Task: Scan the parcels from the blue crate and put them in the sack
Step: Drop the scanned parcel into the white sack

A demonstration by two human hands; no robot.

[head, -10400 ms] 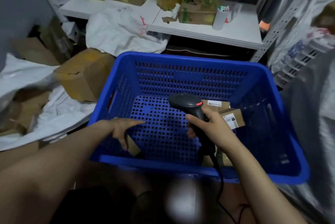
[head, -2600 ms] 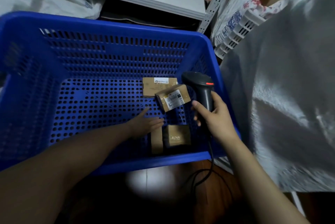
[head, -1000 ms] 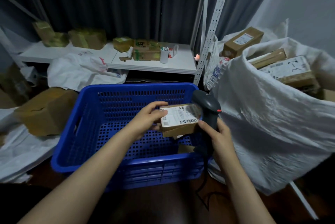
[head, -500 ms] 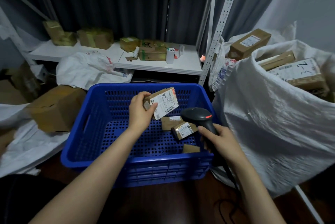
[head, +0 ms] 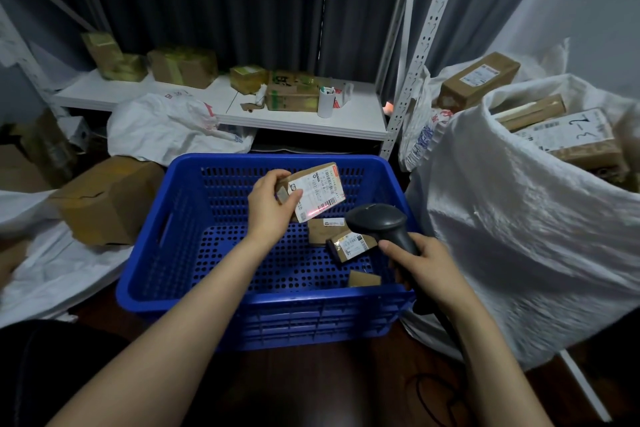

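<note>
A red scan line now falls on the label's barcode, where a moment ago none showed. The left hand pinches the labelled parcel above the blue crate. The right hand grips the barcode scanner just below it. It seems best to hold the parcel steady, with the barcode square to the beam, before carrying it to the white sack.

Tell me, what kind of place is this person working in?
Likely a small parcel sorting room: the left hand holds a labelled parcel before the barcode scanner in the right hand, above a blue crate, beside a white sack full of boxes and metal shelving.
</note>
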